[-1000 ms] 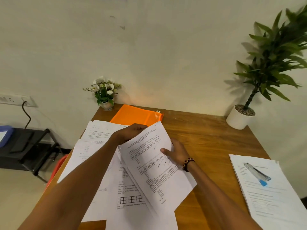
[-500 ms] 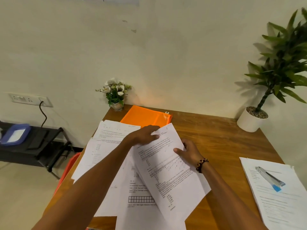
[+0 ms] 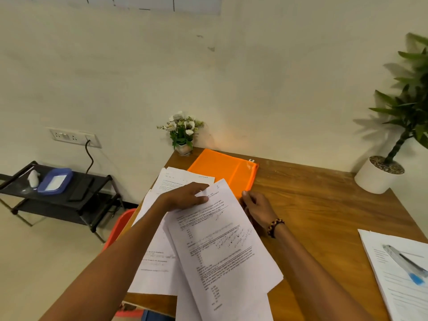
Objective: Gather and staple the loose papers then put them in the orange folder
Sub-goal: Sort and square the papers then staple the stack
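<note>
Top sheet [image 3: 222,242]: white printed page, dense lines of black text with some handwriting and a handwritten "3" near its far corner; it lies skewed, its far corner pointing toward the orange folder.
Loose papers [image 3: 157,262]: several more white printed sheets fanned out unevenly under and to the left of the top sheet, edges not aligned, some overhanging the near edge of the table [image 3: 324,205].
Left hand [image 3: 185,198]: fingers curled onto the far end of the top sheet, thumb side pinching it; the sheet runs from this grip back toward the person.
Right hand [image 3: 257,209]: at the right edge of the top sheet, fingers tucked behind the paper edge, thumb up; whether it actually clamps the sheet cannot be told, since the fingertips are hidden by the paper. A beaded bracelet [image 3: 274,227] sits on its wrist.
Orange folder [image 3: 222,170]: flat on the table just beyond both hands, its near corner touching or slipping under the sheets; a white clasp shows at its far right corner.
Stapler [image 3: 404,262]: pale with a blue end, well to the right of the right hand, resting on a separate stack of papers [image 3: 398,286].
Beyond the grip: a small flower pot [image 3: 183,133] by the wall, a potted plant [image 3: 393,135] at the far right.
</note>
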The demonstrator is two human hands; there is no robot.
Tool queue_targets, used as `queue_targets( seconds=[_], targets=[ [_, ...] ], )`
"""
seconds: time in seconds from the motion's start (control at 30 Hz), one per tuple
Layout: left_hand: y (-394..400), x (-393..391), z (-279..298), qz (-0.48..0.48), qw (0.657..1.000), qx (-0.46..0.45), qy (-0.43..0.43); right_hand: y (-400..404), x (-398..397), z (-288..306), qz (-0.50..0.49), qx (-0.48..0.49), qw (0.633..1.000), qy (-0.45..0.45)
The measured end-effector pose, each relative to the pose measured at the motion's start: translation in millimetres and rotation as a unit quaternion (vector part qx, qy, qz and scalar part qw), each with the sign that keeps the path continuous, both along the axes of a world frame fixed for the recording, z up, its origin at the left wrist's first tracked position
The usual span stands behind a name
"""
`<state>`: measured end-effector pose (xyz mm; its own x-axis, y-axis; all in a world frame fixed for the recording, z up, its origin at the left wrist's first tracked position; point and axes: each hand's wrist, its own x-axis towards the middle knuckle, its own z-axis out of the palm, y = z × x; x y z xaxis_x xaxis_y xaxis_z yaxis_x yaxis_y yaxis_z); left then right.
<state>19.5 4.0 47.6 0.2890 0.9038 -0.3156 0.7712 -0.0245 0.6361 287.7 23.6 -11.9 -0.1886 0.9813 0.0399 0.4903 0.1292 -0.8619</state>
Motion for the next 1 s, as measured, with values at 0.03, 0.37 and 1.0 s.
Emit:
queue_targets(
  seconds=[0.03, 0.37, 1.0],
  targets=[
    [-1.9, -5.6, -0.1, 0.005, 1.0, 0.0, 0.0, 5.2, -4.8, 1.8, -0.013, 0.012, 1.0, -0.007],
    [-11.6, -31.2, -21.6, -0.004, 0.989, 0.044, 0.139, 68.4, -98.8, 33.7, -0.077, -0.223, 0.97, -0.05],
    [-9.9, -27.8, -21.2, -0.006, 0.989, -0.016, 0.146, 49.4, -136.1, 34.5, -0.156, -0.191, 0.968, -0.036]
  ],
)
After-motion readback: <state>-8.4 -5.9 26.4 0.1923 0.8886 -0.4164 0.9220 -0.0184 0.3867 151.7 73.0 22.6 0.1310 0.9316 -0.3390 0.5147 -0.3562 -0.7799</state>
